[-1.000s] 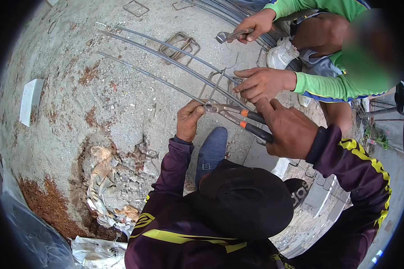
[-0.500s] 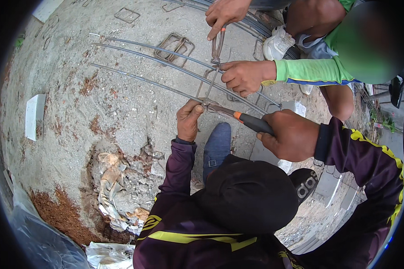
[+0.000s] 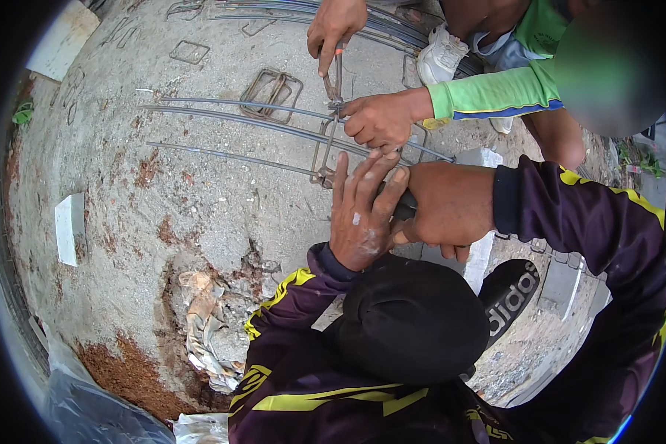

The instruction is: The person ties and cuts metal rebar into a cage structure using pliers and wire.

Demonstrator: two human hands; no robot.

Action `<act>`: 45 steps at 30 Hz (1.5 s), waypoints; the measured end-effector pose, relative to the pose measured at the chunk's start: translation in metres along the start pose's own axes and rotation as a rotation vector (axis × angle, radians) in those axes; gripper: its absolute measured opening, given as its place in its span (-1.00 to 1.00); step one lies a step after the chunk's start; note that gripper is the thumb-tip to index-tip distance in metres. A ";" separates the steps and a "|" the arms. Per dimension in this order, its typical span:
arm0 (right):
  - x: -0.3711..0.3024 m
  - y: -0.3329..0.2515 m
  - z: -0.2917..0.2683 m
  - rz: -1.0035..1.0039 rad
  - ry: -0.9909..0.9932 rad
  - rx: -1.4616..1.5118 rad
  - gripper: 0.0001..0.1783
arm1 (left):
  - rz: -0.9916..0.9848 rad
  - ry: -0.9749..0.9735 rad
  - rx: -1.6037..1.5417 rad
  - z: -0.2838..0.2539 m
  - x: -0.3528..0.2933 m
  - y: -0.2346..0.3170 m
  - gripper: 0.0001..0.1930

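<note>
My right hand point(image 3: 451, 203) is wrapped around the dark handle of a pair of pincers point(image 3: 405, 201). Fingers stretched out and slightly apart, my left hand point(image 3: 364, 211) lies against the handle and the front of my right hand, hiding much of the tool. Just beyond its fingertips, the nearest steel rod point(image 3: 229, 153) meets a bent wire stirrup point(image 3: 323, 155). Farther up, a co-worker's hand point(image 3: 337, 26) grips a second pair of pincers point(image 3: 334, 78) at the stirrup's far corner. The co-worker's other hand point(image 3: 385, 120) holds the work beside those jaws.
A loose bundle of stirrups point(image 3: 274, 92) lies behind the rods. White blocks point(image 3: 70, 229) rest on the rough concrete ground at the left and near the right hand. Below are crumpled cloth point(image 3: 203, 318) and plastic sheeting point(image 3: 100, 407). A black cap point(image 3: 411, 322) covers the lower middle.
My left hand has left the rod joint and moved right onto the pincers' handle, its fingers now extended. My right hand has shifted slightly left and up. The co-worker still works the second pincers.
</note>
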State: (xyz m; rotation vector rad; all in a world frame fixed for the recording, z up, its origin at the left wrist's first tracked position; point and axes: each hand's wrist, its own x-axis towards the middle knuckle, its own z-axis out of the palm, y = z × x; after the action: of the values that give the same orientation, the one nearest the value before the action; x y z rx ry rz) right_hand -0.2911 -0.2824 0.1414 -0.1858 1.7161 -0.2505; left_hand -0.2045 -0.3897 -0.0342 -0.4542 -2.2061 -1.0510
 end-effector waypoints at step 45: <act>0.141 -0.145 0.030 0.678 0.972 -1.235 -0.57 | -0.123 -0.291 -0.025 -0.054 0.024 -0.063 -0.27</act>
State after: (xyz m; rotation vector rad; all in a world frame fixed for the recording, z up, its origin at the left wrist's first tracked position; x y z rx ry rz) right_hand -0.2867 -0.4608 0.0424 -0.3912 2.5443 1.4763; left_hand -0.2344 -0.4703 -0.0279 -0.5157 -2.5063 -1.1379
